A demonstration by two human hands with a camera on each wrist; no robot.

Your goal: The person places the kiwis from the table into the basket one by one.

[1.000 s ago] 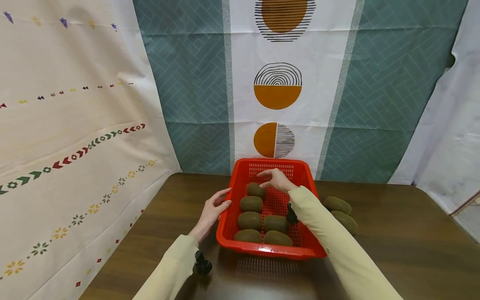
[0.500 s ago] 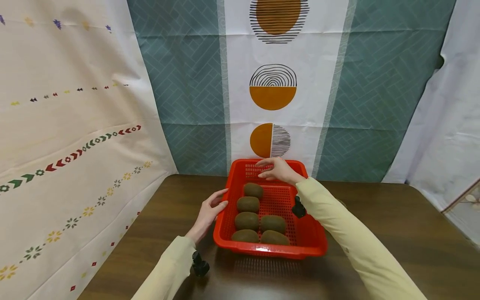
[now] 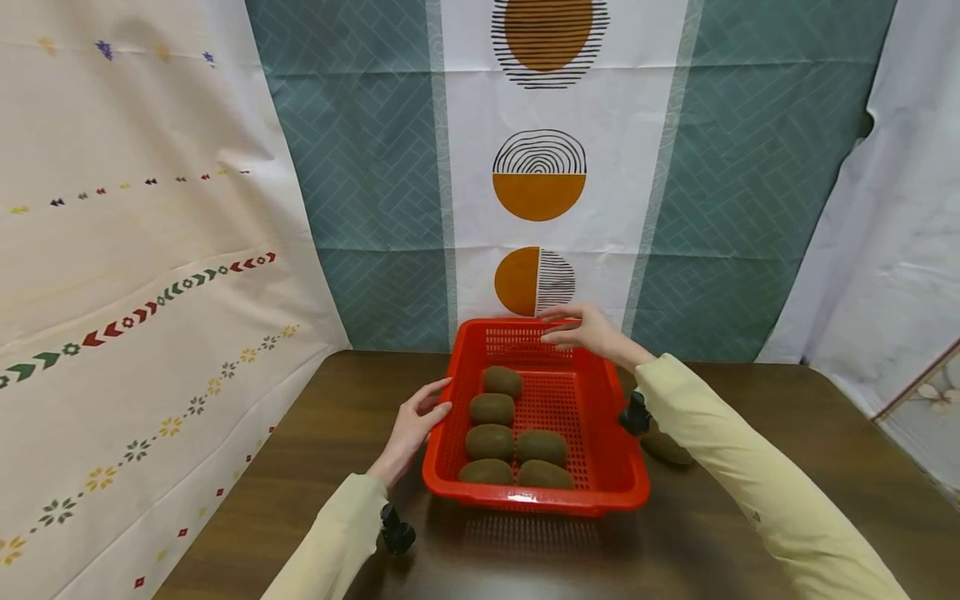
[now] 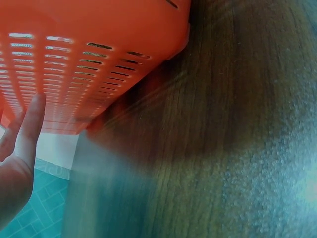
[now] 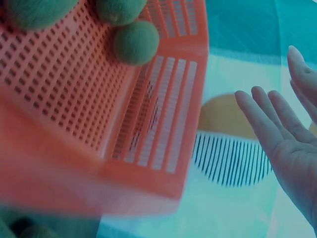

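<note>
A red slotted basket [image 3: 615,467] stands on the dark wooden table and holds several brown kiwis [image 3: 491,408]. My left hand [image 3: 417,421] rests with straight fingers against the basket's left wall [image 4: 74,54]. Over the basket's far right corner my right hand [image 3: 581,327] hovers, fingers [image 5: 270,124] straight and empty. Another kiwi [image 3: 666,447] lies on the table right of the basket, partly hidden behind my right sleeve. In the right wrist view the basket's far wall [image 5: 158,124] and kiwis [image 5: 135,42] show.
Patterned cloths hang behind and to the left of the table [image 3: 787,433]. A white curtain [image 3: 885,250] hangs at the right. Bare tabletop lies left and right of the basket.
My right hand has lifted off the far kiwi in the basket and moved up and right, over the far rim. The left hand stays at the basket's side.
</note>
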